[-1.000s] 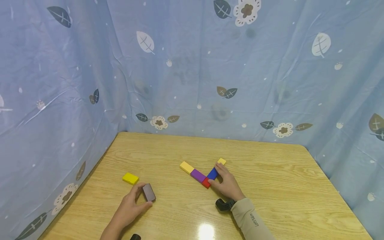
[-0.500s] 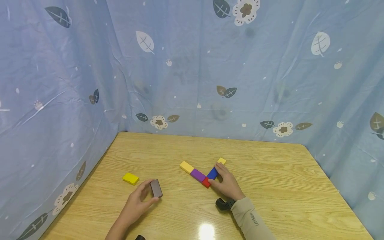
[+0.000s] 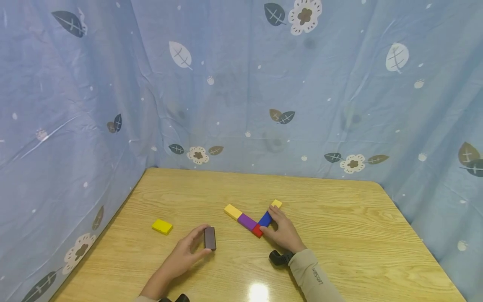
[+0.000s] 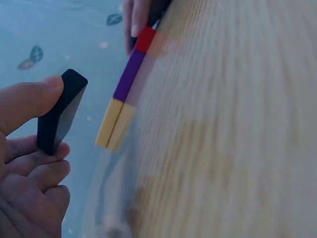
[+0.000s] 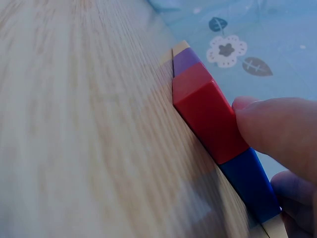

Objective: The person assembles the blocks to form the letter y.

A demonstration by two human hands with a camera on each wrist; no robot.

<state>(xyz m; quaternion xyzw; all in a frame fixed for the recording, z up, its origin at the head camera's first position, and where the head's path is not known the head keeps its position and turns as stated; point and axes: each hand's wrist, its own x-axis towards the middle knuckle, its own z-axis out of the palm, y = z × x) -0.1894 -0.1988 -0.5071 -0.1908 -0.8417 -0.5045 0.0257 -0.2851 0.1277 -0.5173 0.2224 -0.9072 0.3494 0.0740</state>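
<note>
My left hand (image 3: pixel 181 258) pinches a dark brown block (image 3: pixel 210 238) between thumb and fingers; in the left wrist view the block (image 4: pixel 63 111) looks nearly black and tilts above the table. To its right, blocks form a V: pale yellow (image 3: pixel 233 212), purple block (image 3: pixel 247 222) and red block (image 3: pixel 257 230) down one arm, then blue block (image 3: pixel 265 219) and yellow block (image 3: pixel 277 203) up the other. My right hand (image 3: pixel 285 233) rests at the second arm, its thumb (image 5: pixel 275 126) touching the red block and its fingers by the blue and yellow ones.
One bright yellow block (image 3: pixel 162 226) lies apart at the left of the wooden table (image 3: pixel 339 235). A blue patterned curtain (image 3: pixel 234 96) hangs behind the table and along both sides. Each wrist carries a black camera band.
My left hand has moved right with the dark brown block, away from the bright yellow block and nearer the V, turning the block more upright in view. The right hand stays in place.
</note>
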